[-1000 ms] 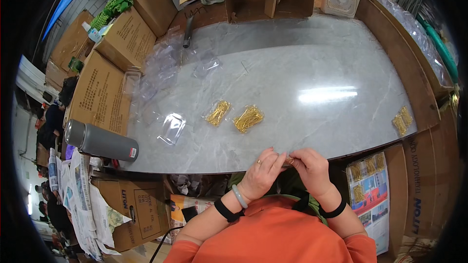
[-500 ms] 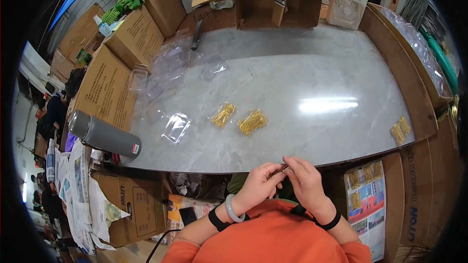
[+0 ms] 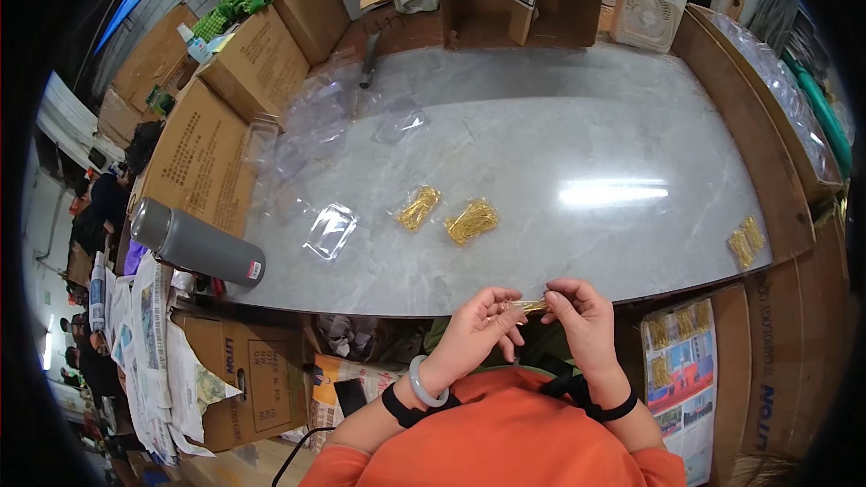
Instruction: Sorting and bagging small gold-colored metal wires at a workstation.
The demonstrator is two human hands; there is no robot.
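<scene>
Between my two hands, at the front edge of the table, is a small bunch of thin gold wire pieces (image 3: 530, 306). My left hand (image 3: 483, 326) pinches its left end, and my right hand (image 3: 582, 314) grips the right end with thumb and fingers. Beyond my hands, two bundles of gold wire pieces lie on the grey tabletop: a narrower bundle (image 3: 419, 208) and a wider bundle (image 3: 471, 222), both apparently in clear plastic. To their left sits a clear plastic tray (image 3: 331, 231). The exact shape of the held pieces is too small to make out.
A grey flask (image 3: 198, 242) lies at the table's left edge beside cardboard boxes (image 3: 194, 158). Clear plastic trays (image 3: 311, 117) and a dark-handled tool (image 3: 369, 61) are farther back. One more gold bundle (image 3: 746, 242) lies far right. Behind stands a white fan (image 3: 648, 11).
My hands have moved slightly apart, and the gold pieces now show between them. The whole view has shifted a little.
</scene>
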